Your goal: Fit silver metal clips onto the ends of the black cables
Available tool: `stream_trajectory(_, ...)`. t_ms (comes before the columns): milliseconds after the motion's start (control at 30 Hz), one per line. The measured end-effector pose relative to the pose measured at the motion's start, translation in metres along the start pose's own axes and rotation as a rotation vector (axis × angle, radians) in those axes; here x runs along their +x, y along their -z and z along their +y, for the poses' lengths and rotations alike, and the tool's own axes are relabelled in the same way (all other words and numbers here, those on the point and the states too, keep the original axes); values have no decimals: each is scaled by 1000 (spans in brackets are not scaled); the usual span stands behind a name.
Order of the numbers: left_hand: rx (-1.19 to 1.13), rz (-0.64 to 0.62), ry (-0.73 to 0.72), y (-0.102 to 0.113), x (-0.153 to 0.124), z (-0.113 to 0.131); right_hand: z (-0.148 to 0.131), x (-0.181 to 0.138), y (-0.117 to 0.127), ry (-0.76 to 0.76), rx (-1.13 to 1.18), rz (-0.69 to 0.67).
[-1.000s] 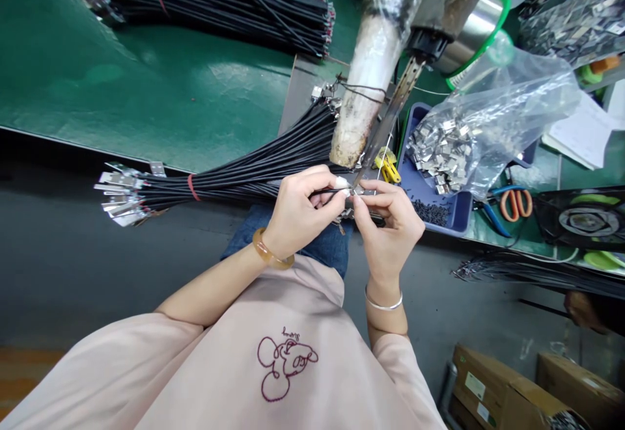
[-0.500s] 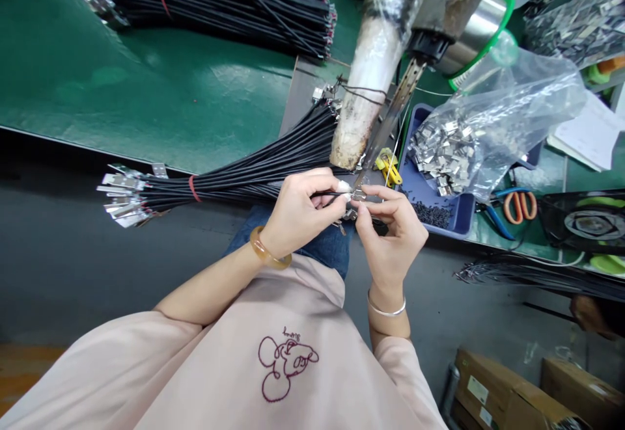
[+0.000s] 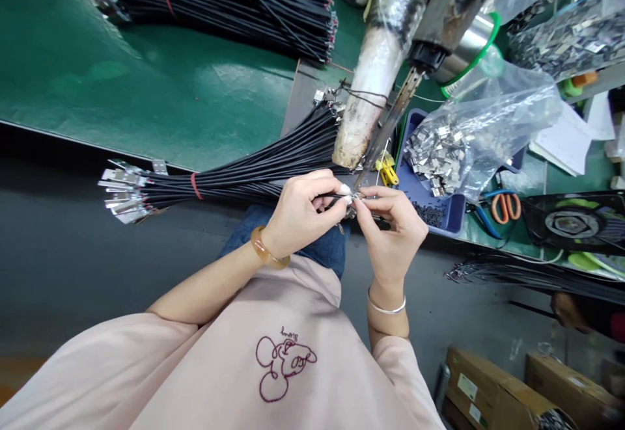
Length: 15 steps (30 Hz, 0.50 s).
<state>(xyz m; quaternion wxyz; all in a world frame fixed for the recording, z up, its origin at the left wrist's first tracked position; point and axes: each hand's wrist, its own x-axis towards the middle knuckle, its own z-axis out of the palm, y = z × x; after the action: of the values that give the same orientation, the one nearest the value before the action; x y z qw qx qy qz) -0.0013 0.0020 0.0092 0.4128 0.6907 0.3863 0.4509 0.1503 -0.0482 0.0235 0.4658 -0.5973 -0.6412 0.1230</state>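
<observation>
My left hand (image 3: 306, 214) pinches the end of a black cable between thumb and forefinger. Facing it, my right hand (image 3: 392, 227) is closed at the fingertips on a small silver metal connector (image 3: 357, 197) that meets the cable end; fingers partly cover it. Just above both hands ends the long metal shaft of a mounted soldering iron (image 3: 394, 116). A bundle of black cables (image 3: 254, 168), tied with a red band and tipped with metal connectors at its left, lies behind my left hand along the bench edge.
A whitish, plastic-wrapped pipe (image 3: 364, 95) slants down over the bench. On the right stand a blue tray (image 3: 456, 216) with a bag of metal connectors (image 3: 439, 157), a yellow cutter (image 3: 387, 168), orange-and-blue pliers (image 3: 505, 207) and a solder spool (image 3: 466, 53). Another cable bundle (image 3: 234, 10) lies at the back.
My right thumb and fingertips have come closer together around the connector, against the cable end. My left hand stays nearly in place. The view has shifted slightly, moving the right-side items leftward.
</observation>
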Motion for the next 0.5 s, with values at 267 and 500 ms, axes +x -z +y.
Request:
stream_trajectory(267, 7, 46, -2, -3, 0, 0, -1, 6, -1, 71, -56, -8)
stream_trajectory(500, 30, 69, 5, -5, -1, 1, 0, 7, -2, 134, -115, -5)
